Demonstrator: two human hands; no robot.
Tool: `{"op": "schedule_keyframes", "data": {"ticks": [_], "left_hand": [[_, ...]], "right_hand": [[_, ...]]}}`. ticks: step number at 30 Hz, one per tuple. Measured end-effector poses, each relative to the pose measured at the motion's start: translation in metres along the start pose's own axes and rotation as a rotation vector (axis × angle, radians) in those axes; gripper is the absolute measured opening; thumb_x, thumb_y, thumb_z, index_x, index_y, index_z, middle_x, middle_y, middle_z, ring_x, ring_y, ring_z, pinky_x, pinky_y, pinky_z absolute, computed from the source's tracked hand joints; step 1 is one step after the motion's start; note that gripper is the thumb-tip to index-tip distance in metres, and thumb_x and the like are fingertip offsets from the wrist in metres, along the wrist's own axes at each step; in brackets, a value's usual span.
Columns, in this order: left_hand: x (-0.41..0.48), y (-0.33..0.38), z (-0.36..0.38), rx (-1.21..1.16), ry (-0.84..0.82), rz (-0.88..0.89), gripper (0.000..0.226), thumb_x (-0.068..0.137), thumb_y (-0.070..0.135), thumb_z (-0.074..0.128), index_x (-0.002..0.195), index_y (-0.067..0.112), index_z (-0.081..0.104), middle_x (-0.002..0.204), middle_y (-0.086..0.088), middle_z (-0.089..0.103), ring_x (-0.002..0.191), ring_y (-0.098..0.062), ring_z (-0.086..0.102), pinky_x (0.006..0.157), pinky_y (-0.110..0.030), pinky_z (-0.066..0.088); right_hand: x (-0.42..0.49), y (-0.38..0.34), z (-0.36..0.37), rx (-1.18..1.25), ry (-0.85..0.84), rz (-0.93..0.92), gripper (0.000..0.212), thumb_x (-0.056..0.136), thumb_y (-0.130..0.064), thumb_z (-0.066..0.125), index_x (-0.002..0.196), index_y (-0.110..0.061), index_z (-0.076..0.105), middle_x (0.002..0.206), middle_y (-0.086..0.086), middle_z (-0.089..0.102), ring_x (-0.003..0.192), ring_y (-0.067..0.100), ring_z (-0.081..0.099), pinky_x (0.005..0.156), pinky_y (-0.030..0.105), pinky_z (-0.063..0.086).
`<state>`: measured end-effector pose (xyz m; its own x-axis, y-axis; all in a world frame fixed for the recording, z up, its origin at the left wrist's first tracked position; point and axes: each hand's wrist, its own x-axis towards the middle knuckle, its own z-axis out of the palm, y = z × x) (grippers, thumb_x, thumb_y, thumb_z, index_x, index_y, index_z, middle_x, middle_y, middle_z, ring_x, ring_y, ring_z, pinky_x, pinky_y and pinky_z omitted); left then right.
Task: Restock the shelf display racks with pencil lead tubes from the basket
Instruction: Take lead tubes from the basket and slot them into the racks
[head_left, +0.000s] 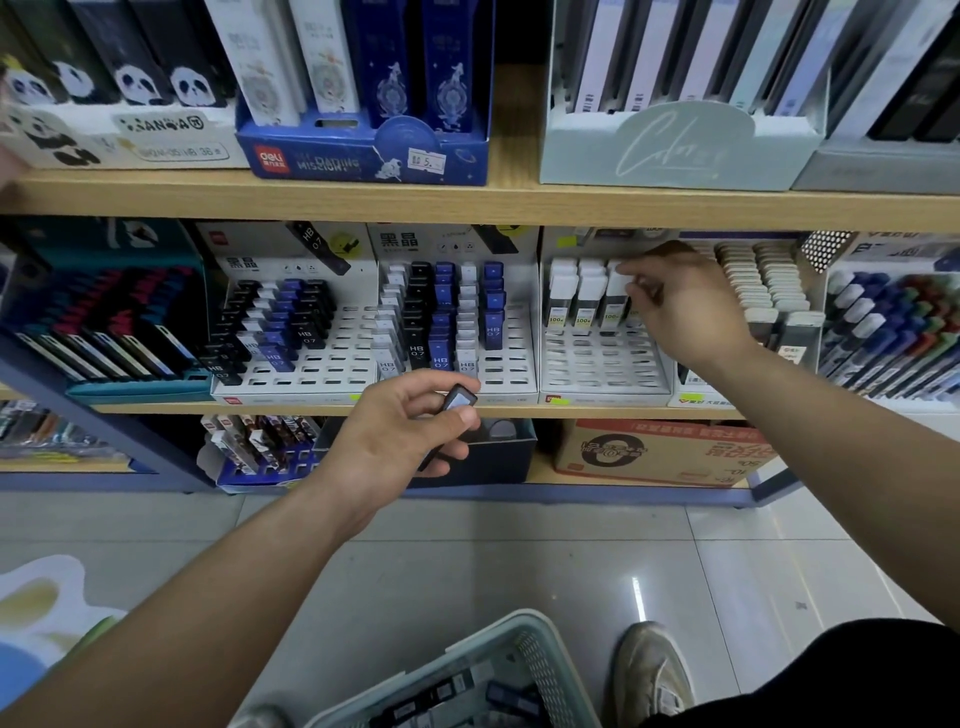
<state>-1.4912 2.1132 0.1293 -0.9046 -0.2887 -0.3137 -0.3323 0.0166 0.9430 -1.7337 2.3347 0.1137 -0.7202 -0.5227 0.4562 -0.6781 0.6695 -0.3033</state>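
My left hand (400, 441) holds dark lead tubes (458, 402) in front of the middle shelf edge, thumb on top of one. My right hand (680, 306) reaches into the right white display rack (602, 364) and pinches a white-capped tube (618, 293) in its back row, beside two like it. Two more white racks stand to the left: one (332, 371) with black and blue tubes, one (514, 364) with white, black and blue tubes. The pale green basket (524, 654) sits on the floor below, with several tubes inside.
The wooden shelf edge (519, 205) above carries boxed pencil sets. Pens (893, 332) fill a tray at the far right and dark pencil boxes (109, 322) at the left. A cardboard box (660, 452) sits on the lower shelf. My shoe (652, 670) stands beside the basket.
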Motion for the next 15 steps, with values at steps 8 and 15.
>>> {"op": "schedule_keyframes", "data": {"ticks": [8, 15], "left_hand": [[0.002, -0.002, 0.002, -0.055, 0.023, -0.012, 0.021, 0.092, 0.004, 0.068, 0.11, 0.014, 0.065, 0.101, -0.004, 0.077, 0.074, -0.013, 0.071, 0.064, -0.022, 0.054], [0.0, 0.001, 0.002, -0.143, 0.034, 0.026, 0.027, 0.091, -0.003, 0.067, 0.115, 0.01, 0.066, 0.109, -0.011, 0.069, 0.081, -0.02, 0.074, 0.07, -0.019, 0.057]], "right_hand": [[-0.005, -0.006, -0.006, -0.086, -0.083, 0.064, 0.03, 0.089, -0.015, 0.065, 0.119, -0.015, 0.071, 0.118, 0.012, 0.064, 0.115, 0.029, 0.056, 0.097, 0.037, 0.049], [-0.023, -0.107, -0.023, 0.541, -0.39, 0.075, 0.016, 0.093, -0.024, 0.067, 0.109, -0.023, 0.071, 0.093, -0.013, 0.068, 0.085, 0.008, 0.066, 0.08, 0.027, 0.054]]}}
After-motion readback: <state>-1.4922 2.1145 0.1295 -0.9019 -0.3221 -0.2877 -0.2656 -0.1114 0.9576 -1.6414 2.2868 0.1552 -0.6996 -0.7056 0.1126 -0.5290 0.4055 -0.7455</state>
